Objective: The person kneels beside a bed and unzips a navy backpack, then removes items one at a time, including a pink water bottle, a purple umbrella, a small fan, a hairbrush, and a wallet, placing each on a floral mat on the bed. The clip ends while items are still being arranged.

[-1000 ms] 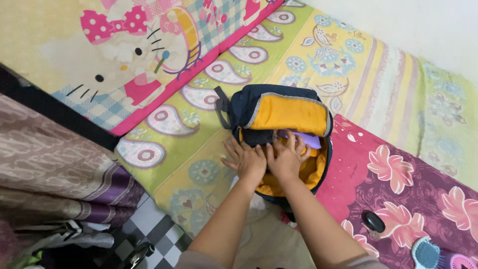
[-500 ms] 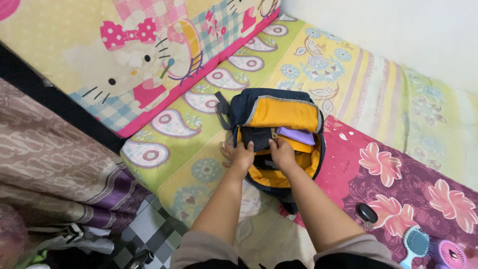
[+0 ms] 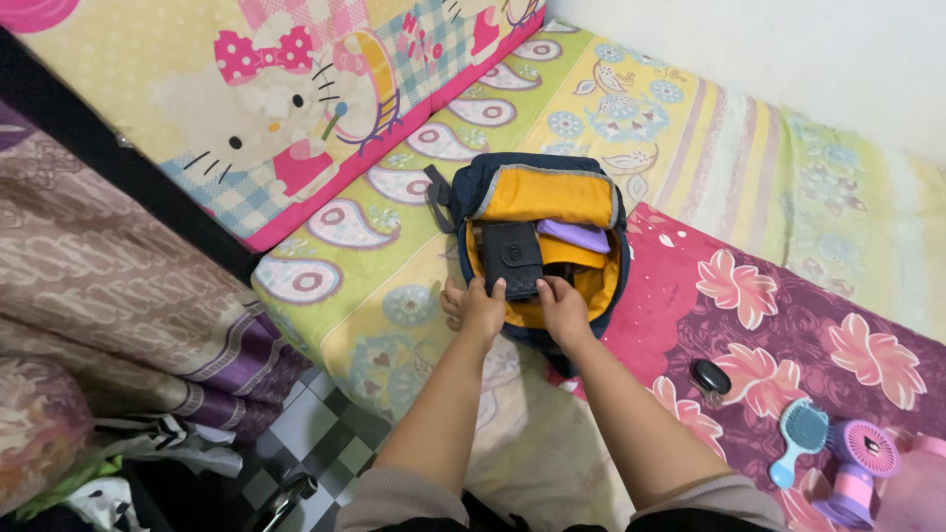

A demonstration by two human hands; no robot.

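**Two hands on a dark wallet in an open backpack**

A single black wallet point(image 3: 510, 258), flat and rectangular with a small round emblem on its face, stands at the mouth of an open backpack point(image 3: 537, 241). The left hand point(image 3: 474, 307) pinches its lower left corner, fingers closed on the edge, and the right hand point(image 3: 563, 307) grips the lower right corner the same way (both thumbs lie on the front of the wallet). The wallet leans against the bag's inside, half out of it.

The backpack is soft fabric, navy outside with a bright orange lining and a grey-trimmed flap folded back at the top. Inside, just right of the wallet, lies one folded lilac cloth point(image 3: 574, 234). One dark strap loop point(image 3: 437, 197) sticks out at the bag's upper left.

The bag rests on a mattress point(image 3: 394, 256) covered in a thin sheet printed with paisley shapes on green and yellow. To the right lies a magenta blanket point(image 3: 788, 335) with large pink flowers. On it, near the right forearm, sits one small black oval object point(image 3: 709, 377); farther right lie one blue hairbrush point(image 3: 798, 438) and one pink handheld fan point(image 3: 859, 458), close together. Above the mattress is one cushion with a cartoon cat point(image 3: 266, 108). At the left hangs brown patterned cloth point(image 3: 108, 296) over a checked tile floor point(image 3: 315, 433).
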